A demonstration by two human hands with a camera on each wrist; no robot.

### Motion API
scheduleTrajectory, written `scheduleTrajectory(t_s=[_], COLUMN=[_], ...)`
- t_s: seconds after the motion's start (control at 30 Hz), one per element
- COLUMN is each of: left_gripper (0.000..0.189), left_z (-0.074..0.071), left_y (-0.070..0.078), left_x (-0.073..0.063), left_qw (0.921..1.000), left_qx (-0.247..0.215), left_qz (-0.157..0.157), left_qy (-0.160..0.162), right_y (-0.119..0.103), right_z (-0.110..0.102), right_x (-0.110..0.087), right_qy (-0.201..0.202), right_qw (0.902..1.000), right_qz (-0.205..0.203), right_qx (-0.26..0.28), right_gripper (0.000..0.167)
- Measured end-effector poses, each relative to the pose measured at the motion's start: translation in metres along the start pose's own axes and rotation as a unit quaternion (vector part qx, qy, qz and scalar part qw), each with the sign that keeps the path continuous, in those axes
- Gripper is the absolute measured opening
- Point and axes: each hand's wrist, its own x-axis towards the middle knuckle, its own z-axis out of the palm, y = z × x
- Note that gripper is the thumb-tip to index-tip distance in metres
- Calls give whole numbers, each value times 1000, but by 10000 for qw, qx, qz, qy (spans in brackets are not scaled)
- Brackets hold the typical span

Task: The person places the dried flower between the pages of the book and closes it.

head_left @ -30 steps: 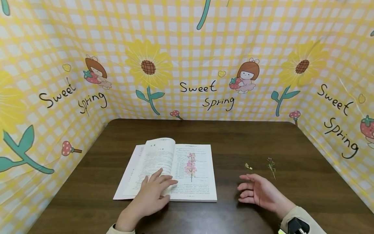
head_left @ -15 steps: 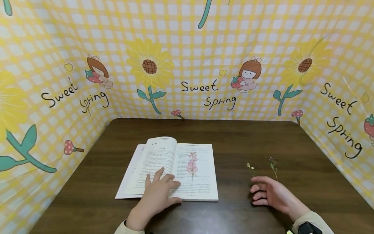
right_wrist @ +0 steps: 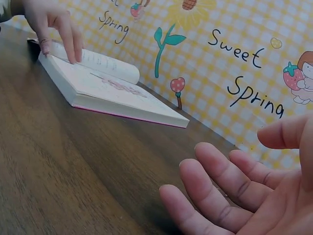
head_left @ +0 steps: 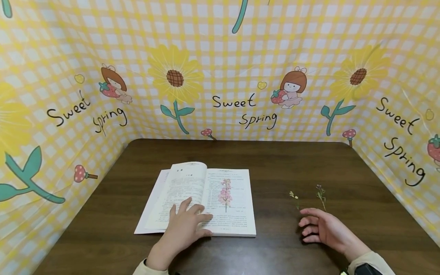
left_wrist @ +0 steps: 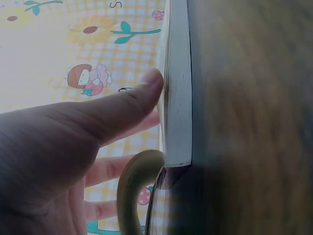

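An open book [head_left: 233, 225] lies left of centre in the head view, its left pages curving up near the spine. My left hand [head_left: 183, 227] rests across its lower middle with fingers spread; in the left wrist view the thumb [left_wrist: 142, 93] touches the page near the edge. A pressed pink flower sprig [head_left: 225, 194] lies on the right page. My right hand [head_left: 326, 231] is at the right, palm turned inward, fingers relaxed and holding nothing. Just beyond its fingertips lie a small yellow flower sprig [head_left: 293, 195] and a thin purple-tipped sprig [head_left: 321, 194].
The dark wooden table [head_left: 275, 160] carries the book and sprigs. A yellow checked cloth [head_left: 227, 68] printed with flowers and lettering hangs around the back and both sides of the table.
My right hand has moved to the right, away from the book, and sits nearer the two small sprigs. My left hand has shifted slightly right on the book, its thumb more extended.
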Motion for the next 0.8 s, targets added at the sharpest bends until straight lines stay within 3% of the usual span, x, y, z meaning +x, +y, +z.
scheduleTrajectory(t_s=[0.13,0.27,0.4,0.53,0.67,0.8], left_gripper=[40,37,37,37,33,39], left_z=[-3,-6,-7,-7,-7,-6], left_y=[-1,-4,-7,-6,-2,1], left_x=[-1,-1,0,0,0,0], left_qw=[9999,9967,9843,9729,9696,9701], left_qx=[-21,208,398,363,350,457], left_qz=[108,573,1196,1601,1711,1611], left_qy=[44,534,1238,1629,1712,1756], right_y=[-4,-9,-14,-15,-13,-12], right_z=[0,0,1,0,0,0], right_x=[-2,-4,-2,-1,0,1], right_qy=[236,779,1312,1476,1518,1556], right_qw=[9995,9933,9801,9742,9729,9722], right_qz=[30,-31,-83,-133,-133,-131], right_qx=[-206,-849,-1487,-1702,-1740,-1745], right_gripper=[37,28,23,21,21,20])
